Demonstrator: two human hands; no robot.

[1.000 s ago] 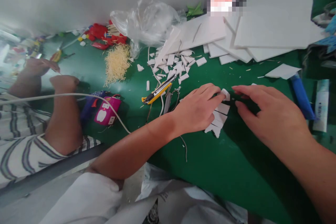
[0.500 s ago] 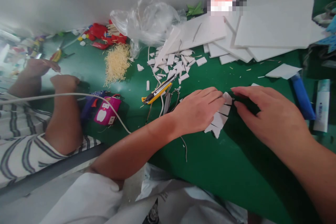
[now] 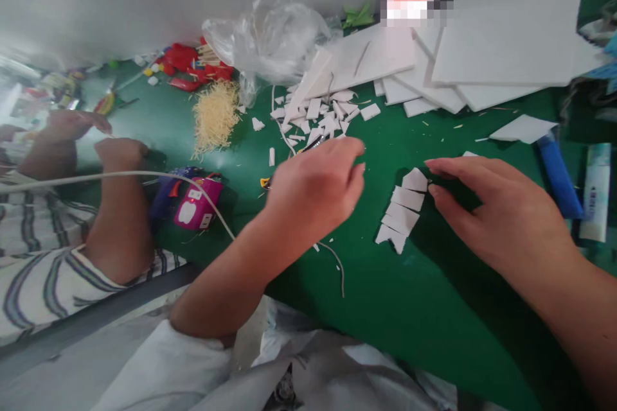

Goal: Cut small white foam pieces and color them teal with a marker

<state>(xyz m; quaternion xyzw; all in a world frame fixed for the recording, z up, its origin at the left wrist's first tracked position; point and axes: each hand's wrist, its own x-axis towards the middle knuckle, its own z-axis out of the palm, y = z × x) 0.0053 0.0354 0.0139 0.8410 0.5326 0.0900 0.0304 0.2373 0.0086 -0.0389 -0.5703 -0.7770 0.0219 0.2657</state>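
Several cut white pieces (image 3: 403,210) lie edge to edge in a slanting row on the green table, with a pointed top end and a notched bottom end. My right hand (image 3: 501,212) rests beside their upper right edge, thumb and index fingertip apart, holding nothing visible. Left of the row, my left hand (image 3: 315,183) hovers over the yellow utility knife (image 3: 265,183), covering most of it. This hand is blurred and its fingers are curled, so I cannot tell whether it grips anything. Behind it is a heap of white offcuts (image 3: 313,109).
White foam boards (image 3: 511,32) are stacked at the back right. A blue tube (image 3: 559,176) and a white tube (image 3: 596,192) lie at the right. Clear plastic (image 3: 274,38), yellow shreds (image 3: 214,119) and a pink case (image 3: 197,202) are to the left. A co-worker's hands (image 3: 120,151) are at far left.
My left hand has lifted off the row of white pieces and moved left over the utility knife, uncovering the row. My right hand has hardly moved.
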